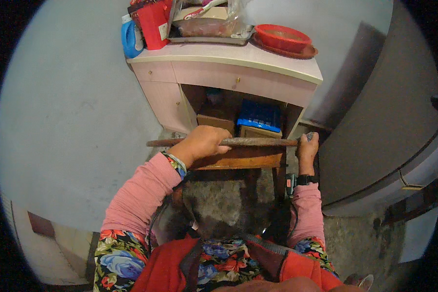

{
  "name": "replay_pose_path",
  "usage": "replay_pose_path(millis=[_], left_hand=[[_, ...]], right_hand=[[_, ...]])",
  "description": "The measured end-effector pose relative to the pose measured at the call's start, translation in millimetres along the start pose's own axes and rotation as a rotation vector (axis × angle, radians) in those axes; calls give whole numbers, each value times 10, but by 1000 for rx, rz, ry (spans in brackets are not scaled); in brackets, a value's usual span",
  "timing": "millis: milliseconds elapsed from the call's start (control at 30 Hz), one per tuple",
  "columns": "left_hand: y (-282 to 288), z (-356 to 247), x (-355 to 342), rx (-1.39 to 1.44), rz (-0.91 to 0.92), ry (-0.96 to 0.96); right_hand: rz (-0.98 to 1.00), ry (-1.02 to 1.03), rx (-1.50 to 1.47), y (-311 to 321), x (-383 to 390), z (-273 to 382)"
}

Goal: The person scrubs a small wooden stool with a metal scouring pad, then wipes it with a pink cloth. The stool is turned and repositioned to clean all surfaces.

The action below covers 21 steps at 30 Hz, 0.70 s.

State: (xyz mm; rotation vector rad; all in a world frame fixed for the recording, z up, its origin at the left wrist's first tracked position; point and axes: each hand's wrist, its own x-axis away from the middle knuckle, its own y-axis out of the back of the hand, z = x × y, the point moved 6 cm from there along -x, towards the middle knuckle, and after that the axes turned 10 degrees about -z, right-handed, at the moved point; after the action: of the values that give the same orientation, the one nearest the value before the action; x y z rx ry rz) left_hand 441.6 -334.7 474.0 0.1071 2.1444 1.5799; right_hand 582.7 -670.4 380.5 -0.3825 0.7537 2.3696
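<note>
Nearest my camera, at the lower edge, red vest panels (168,265) lie over floral clothing (224,260). Mid-frame, I have the left hand (202,142) with its fingers grasping a long, thin brown bar (260,142), and the right hand (307,150) with its fingers clenched on the bar's right end. A wooden stool (243,162) shows just beneath; upper centre, a red basin (283,40).

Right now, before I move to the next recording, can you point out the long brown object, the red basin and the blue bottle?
Long brown object (262,141): head view, on its bare stretch.
Red basin (280,45): head view, front outer wall.
Blue bottle (130,40): head view, its body.
</note>
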Motion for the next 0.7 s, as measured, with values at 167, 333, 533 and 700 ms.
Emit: replay_pose_path(millis=[167, 333, 533, 700], left_hand=[[-27, -12, -18, -58, 37, 43], [3, 1, 1, 17, 47, 80], [-45, 25, 18, 145, 167, 162], [-45, -19, -87, 156, 147, 178]], right_hand=[[-55, 140, -259, 18, 440, 642], [55, 743, -348, 18, 971, 1495], [14, 801, -456, 163, 887, 1505], [92, 628, -518, 39, 596, 1296]])
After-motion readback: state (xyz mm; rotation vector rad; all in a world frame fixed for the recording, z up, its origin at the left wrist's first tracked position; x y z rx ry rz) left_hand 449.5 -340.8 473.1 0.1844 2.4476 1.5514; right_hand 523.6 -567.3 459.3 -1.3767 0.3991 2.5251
